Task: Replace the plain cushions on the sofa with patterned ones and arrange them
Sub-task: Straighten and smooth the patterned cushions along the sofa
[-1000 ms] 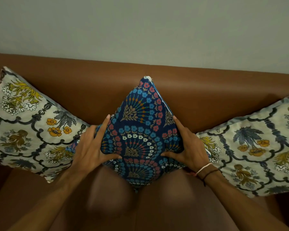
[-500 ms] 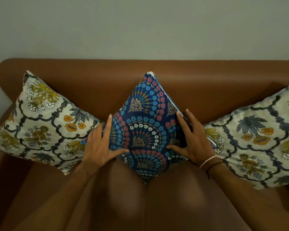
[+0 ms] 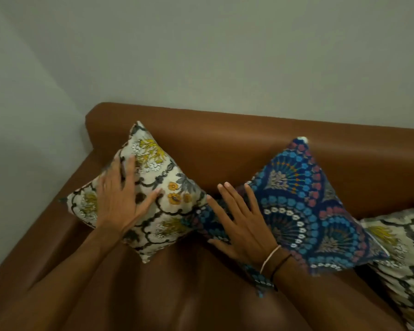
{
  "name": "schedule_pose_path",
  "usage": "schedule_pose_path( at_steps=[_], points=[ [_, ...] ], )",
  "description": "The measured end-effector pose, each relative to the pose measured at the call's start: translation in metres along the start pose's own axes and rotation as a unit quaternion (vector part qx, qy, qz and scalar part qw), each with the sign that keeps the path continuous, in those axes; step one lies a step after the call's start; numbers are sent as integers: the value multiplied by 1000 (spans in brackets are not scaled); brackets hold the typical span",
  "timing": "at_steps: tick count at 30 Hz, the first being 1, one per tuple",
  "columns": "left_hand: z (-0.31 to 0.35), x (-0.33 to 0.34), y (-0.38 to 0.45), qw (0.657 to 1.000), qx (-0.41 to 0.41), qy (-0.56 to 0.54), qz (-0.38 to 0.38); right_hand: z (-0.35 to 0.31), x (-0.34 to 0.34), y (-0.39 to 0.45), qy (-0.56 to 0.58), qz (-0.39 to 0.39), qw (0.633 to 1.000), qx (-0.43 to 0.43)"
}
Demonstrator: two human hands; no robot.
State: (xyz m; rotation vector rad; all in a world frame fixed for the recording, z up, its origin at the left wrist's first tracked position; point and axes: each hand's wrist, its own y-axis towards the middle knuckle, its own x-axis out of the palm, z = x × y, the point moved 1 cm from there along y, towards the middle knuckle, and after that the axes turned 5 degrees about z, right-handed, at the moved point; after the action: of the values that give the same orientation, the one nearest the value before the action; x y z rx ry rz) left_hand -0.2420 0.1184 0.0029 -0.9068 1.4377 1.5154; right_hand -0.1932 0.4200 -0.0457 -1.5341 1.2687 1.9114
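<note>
Three patterned cushions stand on their corners against the back of a brown leather sofa [image 3: 225, 130]. A cream floral cushion [image 3: 167, 206] leans at the left end. My left hand [image 3: 120, 201] lies flat on its left half, fingers spread, not gripping. A dark blue cushion with fan motifs [image 3: 304, 211] stands in the middle. My right hand [image 3: 239, 220] rests flat on its left corner, fingers apart. A second cream floral cushion [image 3: 399, 254] sits at the right edge, partly cut off. No plain cushion is in view.
The sofa's left armrest [image 3: 65, 225] runs along the left side, next to a pale wall [image 3: 201, 48] that meets a side wall in the corner. Bare seat leather [image 3: 177, 295] lies in front of the cushions.
The view has swung left. My left hand left the blue cushion and now lies on the left floral cushion. My right hand shifted from the blue cushion's right side to its left corner.
</note>
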Motion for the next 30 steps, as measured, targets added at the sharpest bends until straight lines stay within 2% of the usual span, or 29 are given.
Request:
schedule_pose_path(
  at_steps=[2, 6, 9, 16, 22, 26, 28, 30],
  points=[
    [-10, 3, 25, 1000, 8, -15, 8, -15, 15, 21, -24, -62, 998, 9],
    [-18, 21, 59, 999, 2, -36, 8, -19, 32, 37, -88, -161, 979, 84],
    [-14, 36, 60, 999, 0, -48, 2, -12, 36, 33, -118, -176, 973, 96],
    [-13, 55, 62, 997, 42, -56, 41, -13, 39, 34, -125, -177, 966, 139],
    [-24, 52, 53, 984, 91, -142, 60, -15, 49, 35, -113, -164, 969, 147],
    [-65, 51, 44, 979, 97, -171, 45, -30, 47, 65, -13, -108, 966, 234],
    [-94, 56, 27, 986, 35, -159, 30, -37, 48, 88, 100, -76, 956, 266],
    [-119, 62, 9, 986, -49, -160, 17, -44, 50, 111, 234, -106, 920, 296]
  ],
)
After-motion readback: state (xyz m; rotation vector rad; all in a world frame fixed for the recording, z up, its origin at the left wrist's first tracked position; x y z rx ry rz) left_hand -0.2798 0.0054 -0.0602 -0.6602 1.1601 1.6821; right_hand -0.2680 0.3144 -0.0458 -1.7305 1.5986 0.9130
